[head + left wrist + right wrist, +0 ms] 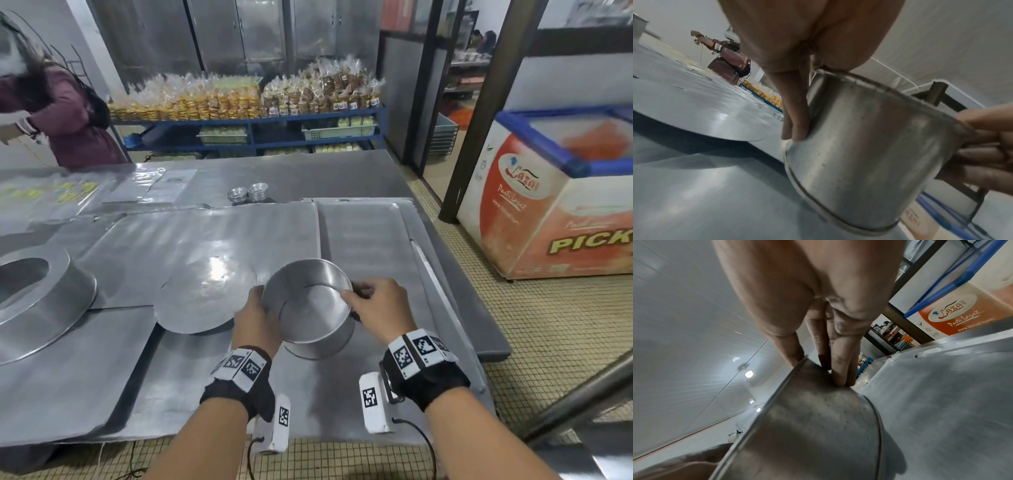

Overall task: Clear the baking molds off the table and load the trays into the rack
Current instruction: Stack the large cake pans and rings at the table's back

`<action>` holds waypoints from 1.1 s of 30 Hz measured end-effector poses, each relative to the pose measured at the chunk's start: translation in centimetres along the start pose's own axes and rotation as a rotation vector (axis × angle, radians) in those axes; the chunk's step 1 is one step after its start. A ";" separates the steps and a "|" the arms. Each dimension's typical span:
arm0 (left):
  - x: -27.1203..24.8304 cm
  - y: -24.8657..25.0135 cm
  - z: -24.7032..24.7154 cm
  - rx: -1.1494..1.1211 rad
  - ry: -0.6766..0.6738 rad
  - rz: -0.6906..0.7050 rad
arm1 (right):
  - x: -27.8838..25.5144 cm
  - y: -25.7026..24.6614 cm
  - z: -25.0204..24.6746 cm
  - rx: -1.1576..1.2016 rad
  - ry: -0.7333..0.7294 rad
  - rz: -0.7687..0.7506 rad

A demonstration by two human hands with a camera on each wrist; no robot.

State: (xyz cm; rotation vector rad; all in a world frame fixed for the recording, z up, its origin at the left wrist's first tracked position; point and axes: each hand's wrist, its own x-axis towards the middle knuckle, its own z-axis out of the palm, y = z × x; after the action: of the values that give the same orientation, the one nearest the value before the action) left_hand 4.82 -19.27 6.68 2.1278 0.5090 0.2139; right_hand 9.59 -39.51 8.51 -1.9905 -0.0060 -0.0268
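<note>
A round deep steel baking mold point(310, 305) point(865, 146) point(813, 431) hangs tilted just above the table, its open mouth turned up and away from me. My left hand point(255, 318) grips its left wall, fingers point(795, 113) laid down the outside. My right hand point(371, 301) pinches the right rim, thumb inside and fingers point(840, 369) outside. A flat round metal disc point(205, 294) lies just left of the mold. A large upturned conical mold point(41, 305) sits at the far left. Flat trays point(363, 236) cover the steel table.
Small stacked tin cups point(248, 192) stand at the table's far middle. A person in a maroon top point(68, 120) stands at the far left. Blue shelving point(253, 130) holds packed baked goods. A chest freezer point(548, 192) stands right of the table across tiled floor.
</note>
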 end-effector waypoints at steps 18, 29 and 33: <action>25.2 6.6 0.8 -0.295 -0.148 0.162 | 21.3 -5.4 5.3 0.267 0.042 0.064; 48.5 6.0 4.3 -0.250 -0.213 0.247 | 44.3 -4.2 13.4 0.325 0.009 0.029; 54.7 5.7 6.6 -0.176 -0.153 0.194 | 51.0 -2.6 15.8 0.306 0.029 -0.010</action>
State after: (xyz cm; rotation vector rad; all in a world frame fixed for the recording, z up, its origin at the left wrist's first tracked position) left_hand 57.85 -3.29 5.52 2.0017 0.1867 0.1961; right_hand 60.80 -24.45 5.56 -1.6843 -0.0015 -0.0579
